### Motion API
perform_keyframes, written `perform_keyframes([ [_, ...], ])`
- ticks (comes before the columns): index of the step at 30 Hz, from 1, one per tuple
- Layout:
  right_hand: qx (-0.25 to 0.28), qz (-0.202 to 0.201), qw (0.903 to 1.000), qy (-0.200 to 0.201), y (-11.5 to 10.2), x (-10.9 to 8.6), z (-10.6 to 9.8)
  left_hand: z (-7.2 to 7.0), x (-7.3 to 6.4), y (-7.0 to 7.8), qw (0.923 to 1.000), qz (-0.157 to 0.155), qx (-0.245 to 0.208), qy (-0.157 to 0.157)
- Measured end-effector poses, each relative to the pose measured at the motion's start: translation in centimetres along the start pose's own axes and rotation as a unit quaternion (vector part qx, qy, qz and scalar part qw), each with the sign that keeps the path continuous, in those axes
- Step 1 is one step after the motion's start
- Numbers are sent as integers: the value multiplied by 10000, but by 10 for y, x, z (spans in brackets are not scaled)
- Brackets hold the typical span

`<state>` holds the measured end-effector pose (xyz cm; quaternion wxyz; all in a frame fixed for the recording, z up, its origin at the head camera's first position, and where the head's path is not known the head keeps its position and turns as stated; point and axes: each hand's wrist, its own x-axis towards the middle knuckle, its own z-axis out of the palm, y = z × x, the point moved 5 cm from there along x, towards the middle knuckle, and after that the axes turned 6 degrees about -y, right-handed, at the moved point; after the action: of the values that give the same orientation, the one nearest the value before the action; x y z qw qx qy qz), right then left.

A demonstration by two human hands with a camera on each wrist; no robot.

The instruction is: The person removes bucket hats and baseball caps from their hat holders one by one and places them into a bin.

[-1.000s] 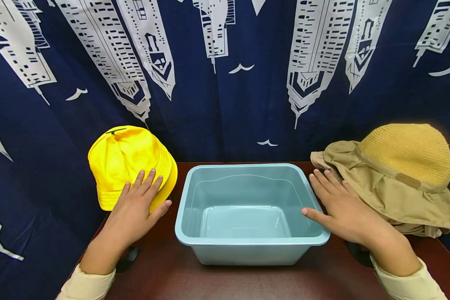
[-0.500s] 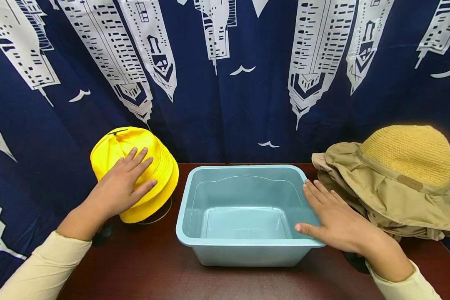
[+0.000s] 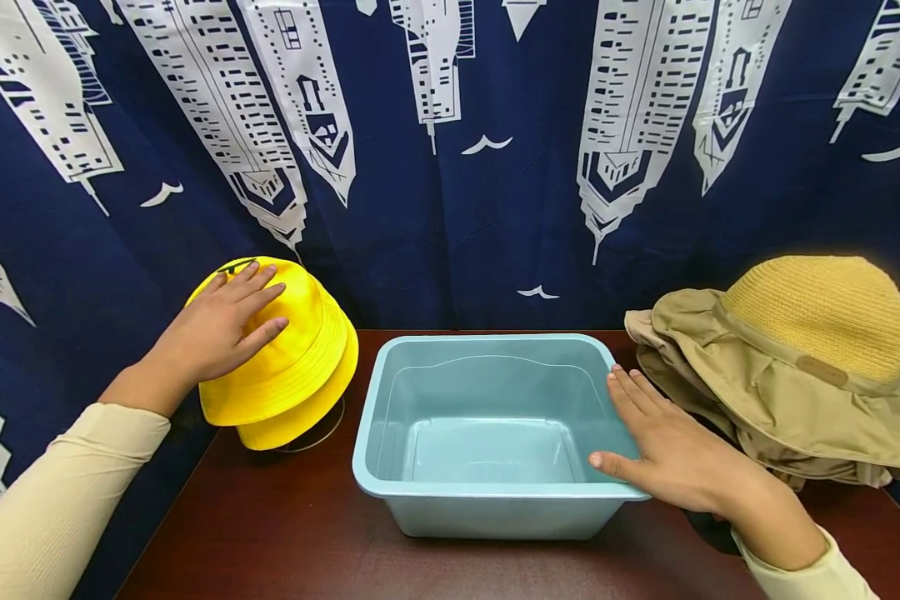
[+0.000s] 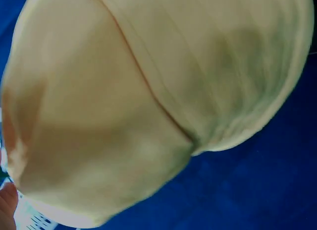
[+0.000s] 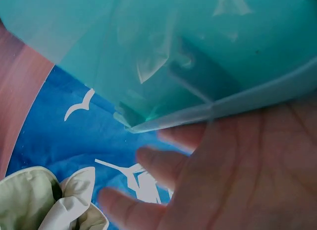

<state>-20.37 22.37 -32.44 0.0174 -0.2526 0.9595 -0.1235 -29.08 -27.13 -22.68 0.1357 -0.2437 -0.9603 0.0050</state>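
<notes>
On the left, my left hand point(image 3: 221, 321) rests over the crown of a yellow bucket hat point(image 3: 311, 354), fingers spread and nearly straight. A second yellow brim point(image 3: 285, 427) shows below the first, so the hats are stacked. In the left wrist view the hat point(image 4: 94, 111) fills most of the picture, one fingertip point(image 4: 7, 205) at its edge. My right hand point(image 3: 682, 450) lies at the right rim of a light blue plastic tub point(image 3: 495, 490), its thumb over the inner side and its fingers straight along the outside. The right wrist view has these fingers point(image 5: 168, 165) beneath the tub's rim.
At the right lies a pile of hats: a straw-coloured knitted hat point(image 3: 817, 312) on top and a tan cloth brim point(image 3: 832, 417) beneath it. A dark blue curtain point(image 3: 510, 217) with printed buildings hangs behind the reddish-brown table point(image 3: 307, 533). A thin ring point(image 3: 322, 440) shows under the yellow hats.
My left hand has moved up and left, from the yellow hat's brim onto its crown, and the top hat now sits turned and lower. My right hand has shifted slightly left onto the tub's rim.
</notes>
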Motion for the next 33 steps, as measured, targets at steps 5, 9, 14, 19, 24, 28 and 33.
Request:
perform_keyframes([
  [5,92,193,9997,-72,-1,1,1,-2,1,-15,9997,-219,56,98],
  [9,39,370,9993,-95,-1,3,0,-4,2,-26,9994,-283,-7,222],
  [14,-7,410,9991,-50,-2,4,0,-4,5,-36,9987,-388,-145,306],
  [19,26,443,9990,-67,-2,4,1,-5,8,-44,9972,-644,-241,283],
  [24,120,413,9991,-70,-1,3,1,-4,11,-51,9955,-904,-260,149],
  [28,160,350,9993,-40,0,2,1,-2,13,-53,9951,-917,-352,63],
  [33,230,351,9991,-45,1,1,1,0,13,-52,9954,-837,-452,80],
])
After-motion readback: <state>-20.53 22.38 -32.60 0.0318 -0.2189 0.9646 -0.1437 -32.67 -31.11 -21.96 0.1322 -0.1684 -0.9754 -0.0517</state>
